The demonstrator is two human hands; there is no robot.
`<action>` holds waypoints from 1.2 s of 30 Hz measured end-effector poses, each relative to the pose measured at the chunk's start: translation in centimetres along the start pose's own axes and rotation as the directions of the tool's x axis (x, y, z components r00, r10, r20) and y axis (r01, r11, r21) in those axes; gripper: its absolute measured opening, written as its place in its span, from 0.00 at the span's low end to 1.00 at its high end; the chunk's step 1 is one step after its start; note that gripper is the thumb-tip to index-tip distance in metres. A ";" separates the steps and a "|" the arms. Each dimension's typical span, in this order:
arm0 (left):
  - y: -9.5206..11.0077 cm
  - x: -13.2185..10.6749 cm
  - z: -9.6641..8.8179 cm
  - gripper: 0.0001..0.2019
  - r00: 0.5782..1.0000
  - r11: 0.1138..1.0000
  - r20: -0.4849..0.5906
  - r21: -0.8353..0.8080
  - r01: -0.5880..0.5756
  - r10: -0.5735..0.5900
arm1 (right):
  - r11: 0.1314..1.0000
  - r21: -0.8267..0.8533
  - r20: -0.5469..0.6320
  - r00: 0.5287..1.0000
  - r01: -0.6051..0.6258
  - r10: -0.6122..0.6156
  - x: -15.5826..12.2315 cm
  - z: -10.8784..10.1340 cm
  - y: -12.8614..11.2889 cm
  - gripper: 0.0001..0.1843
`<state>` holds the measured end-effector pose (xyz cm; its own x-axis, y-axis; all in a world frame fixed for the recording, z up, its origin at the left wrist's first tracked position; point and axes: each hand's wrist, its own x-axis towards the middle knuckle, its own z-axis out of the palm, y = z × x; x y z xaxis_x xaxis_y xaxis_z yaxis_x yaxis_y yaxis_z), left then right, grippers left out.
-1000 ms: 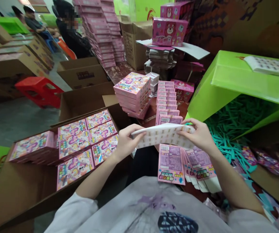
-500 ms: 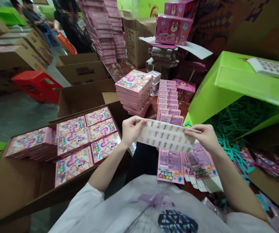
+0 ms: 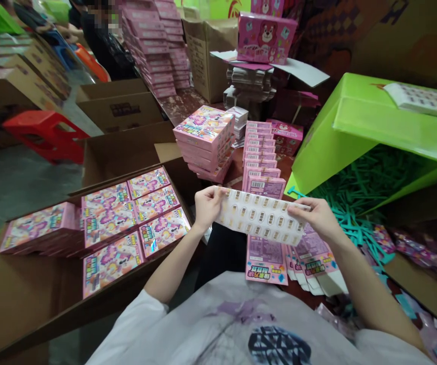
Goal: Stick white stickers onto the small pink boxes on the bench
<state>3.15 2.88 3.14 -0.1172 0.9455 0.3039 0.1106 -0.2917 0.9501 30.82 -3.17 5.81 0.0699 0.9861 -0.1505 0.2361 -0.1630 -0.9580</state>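
Stretched between my two hands is a white sticker sheet with rows of small oval labels printed in gold and brown. My left hand pinches its left end, and my right hand grips the right end between thumb and fingers. Below the sheet lie a flat pink printed carton and a fanned pile of similar cartons, partly covered by the sheet and my right forearm. Just beyond the sheet, a row of overlapping pink cartons with barcodes runs away from me.
On my left an open cardboard box holds several pink patterned boxes. More such boxes are stacked ahead. At right, a green bin contains teal plastic pieces. A red stool and a seated person are farther left.
The sticker sheet has tilted slightly, its right end a little lower, while both hands keep hold of it. The whole view has shifted a little.
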 end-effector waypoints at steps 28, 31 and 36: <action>-1.7 -0.5 0.5 0.12 0.987 0.986 -0.050 -0.085 0.145 -0.150 | 0.997 -0.025 0.005 0.997 -0.076 0.076 0.0 -1.1 1.4 0.17; -1.9 -0.6 0.7 0.14 0.981 0.977 -0.039 -0.113 0.183 -0.188 | 0.996 -0.021 -0.025 0.996 -0.087 0.087 0.3 -0.9 1.7 0.16; -1.9 -0.5 1.0 0.17 0.969 0.961 -0.021 -0.137 0.241 -0.246 | 0.996 -0.029 -0.075 0.994 -0.087 0.085 1.1 -0.9 2.5 0.17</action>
<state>3.97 3.09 1.06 -0.1620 0.9848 0.0618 -0.0573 -0.0719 0.9958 32.36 -2.53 3.52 0.1619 0.9636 -0.2126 0.2567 -0.2492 -0.9338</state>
